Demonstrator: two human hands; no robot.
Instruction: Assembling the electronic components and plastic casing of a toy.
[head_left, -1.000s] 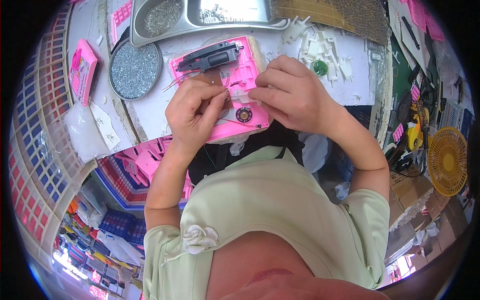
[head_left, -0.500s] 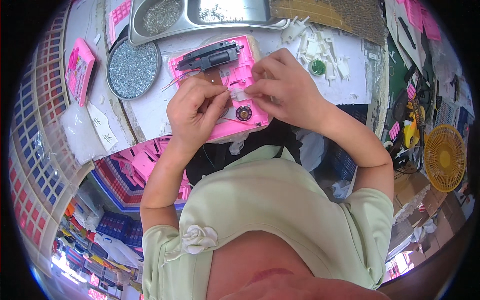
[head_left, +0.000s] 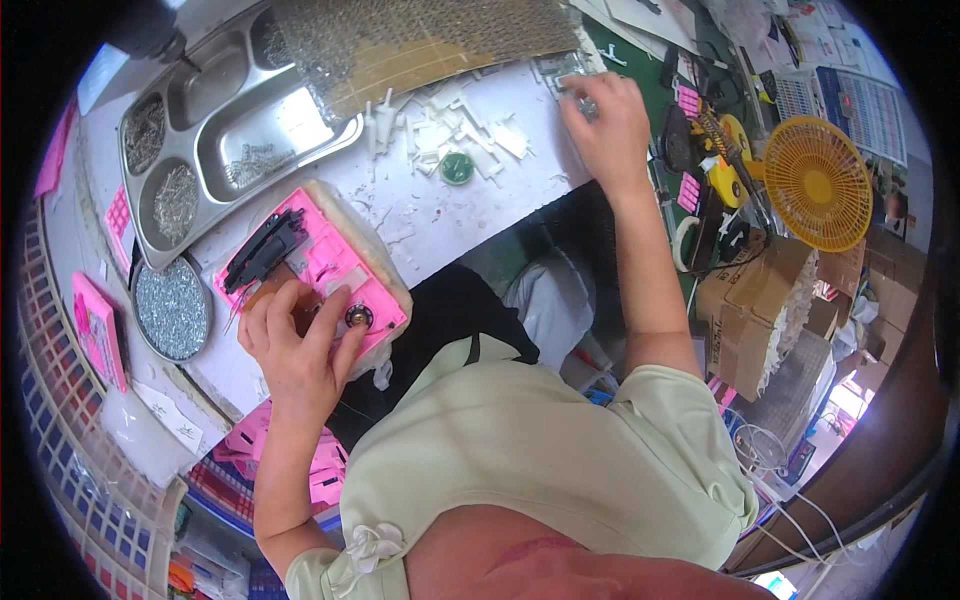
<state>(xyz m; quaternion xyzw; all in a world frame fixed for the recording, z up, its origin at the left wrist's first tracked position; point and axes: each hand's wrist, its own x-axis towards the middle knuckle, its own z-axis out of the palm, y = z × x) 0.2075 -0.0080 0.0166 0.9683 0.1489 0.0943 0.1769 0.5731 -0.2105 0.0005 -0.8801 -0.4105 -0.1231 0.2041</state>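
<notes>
A pink plastic housing (head_left: pixel 345 250) lies tilted on a pale padded block. It carries a black mechanism (head_left: pixel 265 245), a brown board and a small round black speaker-like part (head_left: pixel 359 316). My left hand (head_left: pixel 295 350) rests on the housing, fingers apart over the brown board and thumb beside the round part. Out at the table's far right edge is my right hand (head_left: pixel 612 125), fingers bent together around small greyish, clear-looking bits (head_left: pixel 587 107) too small to name. Several white plastic parts (head_left: pixel 465 125) lie loose between the hands, with a round green piece (head_left: pixel 456 168) among them.
A steel compartment tray (head_left: pixel 215 130) with small metal parts stands far left, a power driver tip (head_left: pixel 185 58) above it. Near it are a round dish of screws (head_left: pixel 172 305) and a pink case (head_left: pixel 98 330). Brown cardboard (head_left: pixel 420 45) lies behind; a yellow fan (head_left: pixel 815 183) stands right.
My right hand has left the housing and reached to the far right of the table. My left hand has spread over the housing. The whole view has swung to the right.
</notes>
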